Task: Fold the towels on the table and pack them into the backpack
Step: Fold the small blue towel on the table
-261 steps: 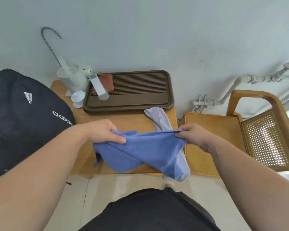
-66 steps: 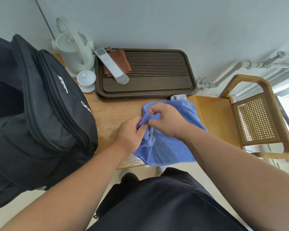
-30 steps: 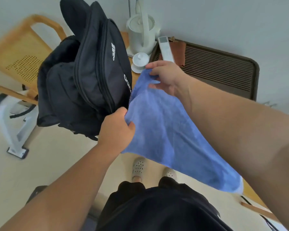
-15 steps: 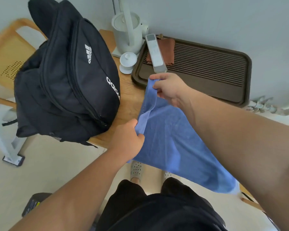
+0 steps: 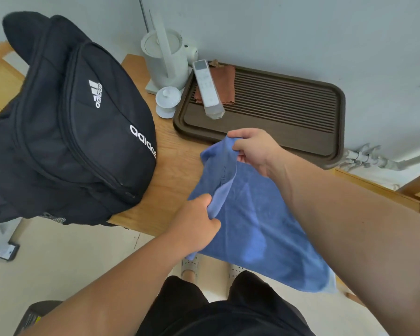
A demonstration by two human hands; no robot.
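the left hand [image 5: 196,223] and right hand [image 5: 254,150] are each pinching an edge of the soft blue terry towel [image 5: 257,229], holding it above the wooden table [image 5: 177,166] beside the black zippered backpack [image 5: 78,132]. it's looking light and floppy, best gripped at its corners.

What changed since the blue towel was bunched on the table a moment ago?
The blue towel has been lifted off the table and now hangs opened out between the left hand, pinching its near edge, and the right hand, pinching its far corner. Both hands still hold it. The backpack, tea tray and kettle stayed put.
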